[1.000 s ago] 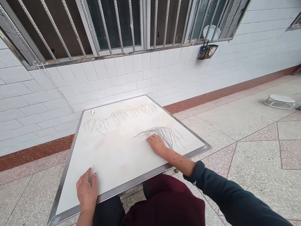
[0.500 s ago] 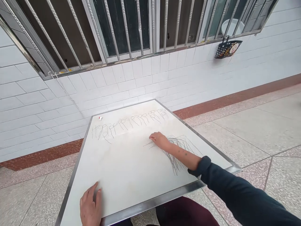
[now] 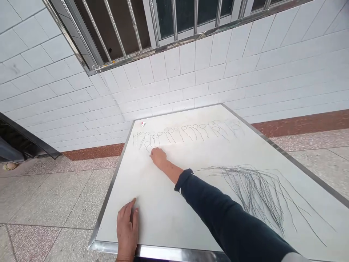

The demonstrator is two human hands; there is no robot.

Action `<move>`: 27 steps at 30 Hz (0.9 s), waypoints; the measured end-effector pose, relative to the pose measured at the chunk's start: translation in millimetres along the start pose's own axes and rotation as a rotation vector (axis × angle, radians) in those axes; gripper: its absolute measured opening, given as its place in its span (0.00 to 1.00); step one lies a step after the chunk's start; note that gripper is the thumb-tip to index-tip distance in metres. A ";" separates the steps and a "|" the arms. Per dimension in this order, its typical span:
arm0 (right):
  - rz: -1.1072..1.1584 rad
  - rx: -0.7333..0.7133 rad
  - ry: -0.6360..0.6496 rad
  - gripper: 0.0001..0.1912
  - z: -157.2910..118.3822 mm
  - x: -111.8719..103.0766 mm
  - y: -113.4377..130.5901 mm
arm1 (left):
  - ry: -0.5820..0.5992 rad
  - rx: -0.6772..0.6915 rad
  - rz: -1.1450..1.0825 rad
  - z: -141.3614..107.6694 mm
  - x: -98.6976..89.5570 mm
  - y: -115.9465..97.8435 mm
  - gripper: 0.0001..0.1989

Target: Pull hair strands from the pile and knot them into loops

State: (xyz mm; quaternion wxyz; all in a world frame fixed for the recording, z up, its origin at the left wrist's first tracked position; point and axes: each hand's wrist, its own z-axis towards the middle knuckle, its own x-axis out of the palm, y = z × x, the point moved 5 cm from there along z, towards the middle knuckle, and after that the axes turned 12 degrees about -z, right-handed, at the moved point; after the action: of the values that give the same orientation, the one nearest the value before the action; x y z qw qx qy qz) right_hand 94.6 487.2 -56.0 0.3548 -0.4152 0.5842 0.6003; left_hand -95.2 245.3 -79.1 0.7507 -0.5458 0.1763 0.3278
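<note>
My right hand (image 3: 158, 157) reaches to the left end of a row of looped dark strands (image 3: 191, 131), thin like wire or thread. Its fingers are pinched together at the tail of one looped strand (image 3: 147, 145); the fingertips partly hide it. Closer to the table's front edge, my left hand (image 3: 127, 225) rests at the left with thumb and forefinger apart, holding nothing. A loose bundle of long dark strands (image 3: 253, 185) lies on the right half of the white table (image 3: 163, 203), partly behind my right sleeve.
A small red-and-white item (image 3: 143, 124) lies at the table's far left corner. The table has a metal edge (image 3: 163, 251) and stands by a white tiled wall (image 3: 177, 85) with a barred window (image 3: 163, 22). A round object (image 3: 10, 166) lies on the floor at left.
My right hand has moved left from the loose bundle to the left part of the looped row. The camera view has turned left and down. My left hand stays on the table.
</note>
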 end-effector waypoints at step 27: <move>-0.051 -0.490 -0.235 0.10 -320.7 -9.0 3.0 | -0.139 -0.432 -0.932 -27.2 5.2 -78.3 0.36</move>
State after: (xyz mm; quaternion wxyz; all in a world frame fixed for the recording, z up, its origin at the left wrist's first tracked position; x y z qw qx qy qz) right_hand 122.4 168.1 -37.8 0.3243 -0.4308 0.3653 0.7588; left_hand -35.3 206.6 -36.6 0.6972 -0.6858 -0.2075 0.0229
